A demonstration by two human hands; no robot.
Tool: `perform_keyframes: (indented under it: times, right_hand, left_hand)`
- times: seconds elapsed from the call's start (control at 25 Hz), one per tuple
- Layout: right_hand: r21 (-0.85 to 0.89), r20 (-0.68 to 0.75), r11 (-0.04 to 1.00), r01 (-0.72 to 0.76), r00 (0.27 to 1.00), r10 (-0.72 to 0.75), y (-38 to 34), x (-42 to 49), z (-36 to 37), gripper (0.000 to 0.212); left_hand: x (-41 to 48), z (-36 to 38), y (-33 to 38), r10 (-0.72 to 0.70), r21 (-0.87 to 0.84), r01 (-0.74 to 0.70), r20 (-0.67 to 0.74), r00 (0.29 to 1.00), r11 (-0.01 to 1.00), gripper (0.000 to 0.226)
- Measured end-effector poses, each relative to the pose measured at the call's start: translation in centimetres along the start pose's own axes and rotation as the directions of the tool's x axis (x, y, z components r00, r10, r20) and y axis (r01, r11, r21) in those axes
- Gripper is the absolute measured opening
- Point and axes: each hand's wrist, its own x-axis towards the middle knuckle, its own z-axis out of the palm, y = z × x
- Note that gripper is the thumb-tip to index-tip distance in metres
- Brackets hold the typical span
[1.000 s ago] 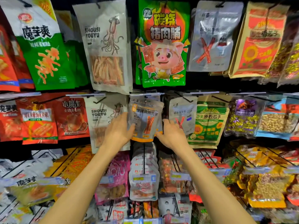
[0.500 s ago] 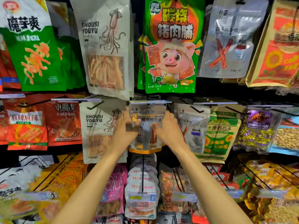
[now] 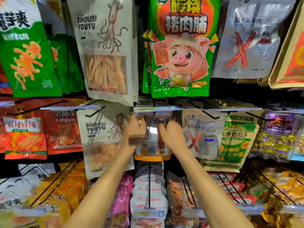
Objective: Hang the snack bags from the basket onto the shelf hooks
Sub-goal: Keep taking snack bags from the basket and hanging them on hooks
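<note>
so we're at the fiddly bit here. the chicken strip bag (image 3: 152,134) is up at the middle row of the shelf. its top is tucked right under the price tag strip (image 3: 158,109), between the squid bag (image 3: 102,137) and the dried beef bag (image 3: 204,134). our left hand (image 3: 136,130) grips its upper left side and our right hand (image 3: 171,134) has fingers curled on the upper right. the left one is motion-smeared, so we can't tell exactly how its fingers sit. we also can't tell if the hole is over the hook (image 3: 154,115) yet, because the strip hides that.

what we'd do: stretch the top edge flat between both hands so the hole doesn't fold shut, then line it up with the hook tip. push straight back along the wire rather than up, since the pig jerky bag (image 3: 181,55) hangs just above. don't let go until the bag's weight sits on the wire, and release one hand first. mind the neighbours' edges so they don't get dragged along.
</note>
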Motion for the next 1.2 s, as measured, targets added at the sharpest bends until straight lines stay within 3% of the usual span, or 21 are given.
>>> perform_keyframes:
  times: [0.12, 0.24, 0.36, 0.44, 0.52, 0.6, 0.68, 0.8, 0.88, 0.96, 1.2]
  right_hand:
    - [0.015, 0.028, 1.000, -0.002, 1.000, 0.002, -0.1, 1.0, 0.3, 0.040]
    - [0.089, 0.033, 0.996, -0.016, 0.999, 0.014, 0.5, 1.8, 0.9, 0.036]
    - [0.193, -0.018, 0.981, -0.003, 1.000, 0.006, 0.8, 1.7, 1.0, 0.039]
    - [0.273, 0.010, 0.960, -0.056, 0.998, 0.055, 1.2, 1.5, 1.3, 0.039]
    - [0.391, 0.067, 0.916, -0.092, 0.995, 0.072, 1.9, 0.7, 1.9, 0.035]
    - [0.485, 0.124, 0.865, -0.125, 0.990, 0.074, 2.6, -0.7, 2.4, 0.032]
    - [0.523, 0.185, 0.836, -0.168, 0.979, 0.081, 3.4, -1.8, 3.0, 0.060]
    - [0.580, 0.172, 0.804, -0.132, 0.984, 0.038, 5.2, -2.4, 4.6, 0.083]
    - [0.588, 0.181, 0.798, -0.131, 0.983, 0.028, 5.9, -2.6, 5.4, 0.095]
    - [0.621, 0.172, 0.777, -0.106, 0.985, -0.003, 6.1, -2.7, 5.7, 0.089]
    - [0.651, 0.147, 0.752, -0.101, 0.989, 0.005, 6.4, -1.9, 6.3, 0.056]
  left_hand:
    - [1.6, 0.8, -0.3, -0.077, -0.016, 0.077, -0.024, 0.997, 0.997, 0.012]
    - [1.4, 1.4, -0.2, -0.069, -0.041, 0.068, -0.017, 0.998, 0.997, 0.037]
    - [1.9, 1.6, -0.6, -0.070, -0.003, 0.070, -0.044, 0.997, 0.998, 0.015]
    - [2.6, 2.0, -1.0, -0.086, -0.040, 0.085, -0.032, 0.996, 0.996, 0.024]
    - [1.8, 2.2, -1.9, -0.174, -0.107, 0.169, -0.041, 0.984, 0.980, 0.035]
    - [-0.4, 2.4, -4.0, -0.296, -0.196, 0.302, 0.062, 0.953, 0.933, 0.043]
    - [-2.3, 2.9, -5.4, -0.315, -0.276, 0.342, 0.136, 0.939, 0.898, 0.053]
    - [-1.6, 3.8, -6.0, -0.205, -0.294, 0.203, 0.026, 0.978, 0.934, 0.067]
    - [-1.1, 4.5, -7.2, -0.226, -0.326, 0.222, 0.026, 0.974, 0.919, 0.071]
    - [-1.0, 4.9, -7.8, -0.236, -0.326, 0.235, 0.038, 0.971, 0.916, 0.059]
    - [0.3, 5.5, -8.1, -0.247, -0.329, 0.242, 0.029, 0.969, 0.913, 0.052]
